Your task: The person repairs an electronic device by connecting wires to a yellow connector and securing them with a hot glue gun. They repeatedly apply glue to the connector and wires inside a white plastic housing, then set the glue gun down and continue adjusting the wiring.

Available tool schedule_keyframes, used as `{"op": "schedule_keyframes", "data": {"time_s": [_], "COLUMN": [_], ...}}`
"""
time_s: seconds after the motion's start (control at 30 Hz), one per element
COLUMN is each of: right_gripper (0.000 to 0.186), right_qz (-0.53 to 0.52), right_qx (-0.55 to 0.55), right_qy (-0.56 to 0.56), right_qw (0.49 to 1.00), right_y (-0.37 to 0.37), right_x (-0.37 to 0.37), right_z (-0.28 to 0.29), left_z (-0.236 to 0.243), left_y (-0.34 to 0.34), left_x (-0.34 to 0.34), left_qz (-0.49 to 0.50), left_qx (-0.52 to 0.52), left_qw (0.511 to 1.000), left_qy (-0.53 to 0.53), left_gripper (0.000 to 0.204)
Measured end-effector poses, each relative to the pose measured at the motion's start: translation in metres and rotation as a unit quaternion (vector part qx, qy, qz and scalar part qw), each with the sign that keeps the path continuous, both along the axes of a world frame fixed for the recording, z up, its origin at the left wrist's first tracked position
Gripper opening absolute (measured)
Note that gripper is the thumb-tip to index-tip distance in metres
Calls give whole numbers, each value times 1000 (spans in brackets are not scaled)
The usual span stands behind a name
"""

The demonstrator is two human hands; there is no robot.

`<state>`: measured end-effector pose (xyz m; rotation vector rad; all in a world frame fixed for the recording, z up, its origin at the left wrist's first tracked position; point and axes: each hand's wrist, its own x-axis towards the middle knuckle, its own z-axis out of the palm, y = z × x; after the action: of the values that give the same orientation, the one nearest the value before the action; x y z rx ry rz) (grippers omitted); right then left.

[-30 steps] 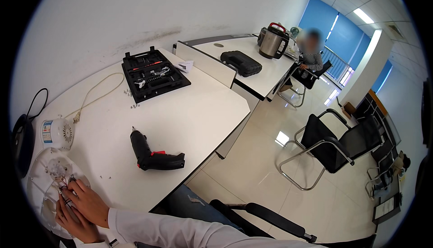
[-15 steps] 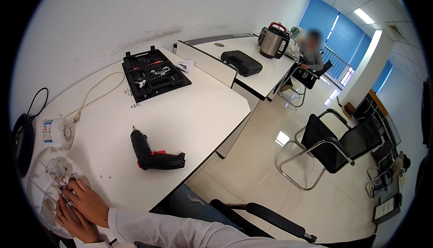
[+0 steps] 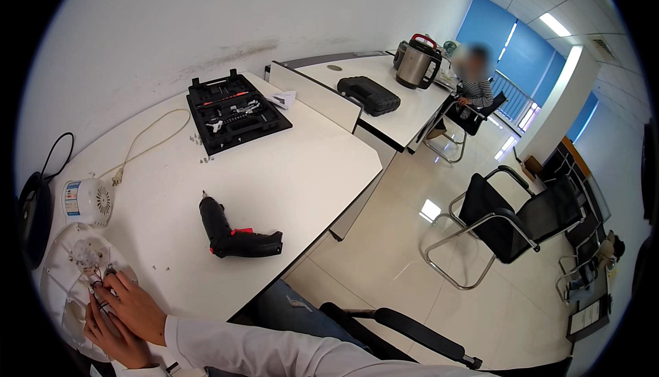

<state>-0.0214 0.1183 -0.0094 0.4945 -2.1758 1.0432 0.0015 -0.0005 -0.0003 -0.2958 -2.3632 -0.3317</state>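
At the lower left lies a white plastic appliance housing (image 3: 56, 267), its inner side up, with a clear round part (image 3: 88, 256) and thin dark and red wires (image 3: 98, 285) in it. My right hand (image 3: 136, 310) bends over the housing, its fingertips pinched at the wires. Beside and below it, my left hand (image 3: 115, 339) has its fingers closed at the same wires, partly covered by the right hand. A white motor unit with a vented end (image 3: 88, 202) lies just beyond the housing. To the right rests a black cordless screwdriver (image 3: 230, 233) with a red trigger.
An open black tool case (image 3: 237, 116) stands near the wall, small screws (image 3: 206, 160) beside it. A pale power cord (image 3: 147, 137) curls across the white table (image 3: 309, 171). Farther off are a closed black case (image 3: 368, 96), a steel jug appliance (image 3: 417, 63), black chairs (image 3: 501, 216) and a seated person (image 3: 473, 92).
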Motion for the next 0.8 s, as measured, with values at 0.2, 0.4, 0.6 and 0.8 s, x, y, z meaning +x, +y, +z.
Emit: {"op": "schedule_keyframes", "data": {"time_s": [0.2,0.4,0.6,0.8], "right_gripper": [46,46,46,47], "right_qz": [-7,18,-2,-2], "right_qx": [7,-41,0,36], "right_qy": [23,7,54,48], "right_qw": [1000,999,999,998], "right_y": [1,2,4,3], "right_x": [1,1,-1,0], "right_z": [2,2,3,3], "left_z": [-4,4,8,1], "left_y": [-3,1,5,2], "left_x": [-2,1,0,-1], "left_qz": [0,-6,-6,-1], "left_qx": [-15,-32,0,1], "left_qw": [1000,999,1000,1000], "left_qy": [6,25,8,-3], "left_gripper": [44,44,43,43]}}
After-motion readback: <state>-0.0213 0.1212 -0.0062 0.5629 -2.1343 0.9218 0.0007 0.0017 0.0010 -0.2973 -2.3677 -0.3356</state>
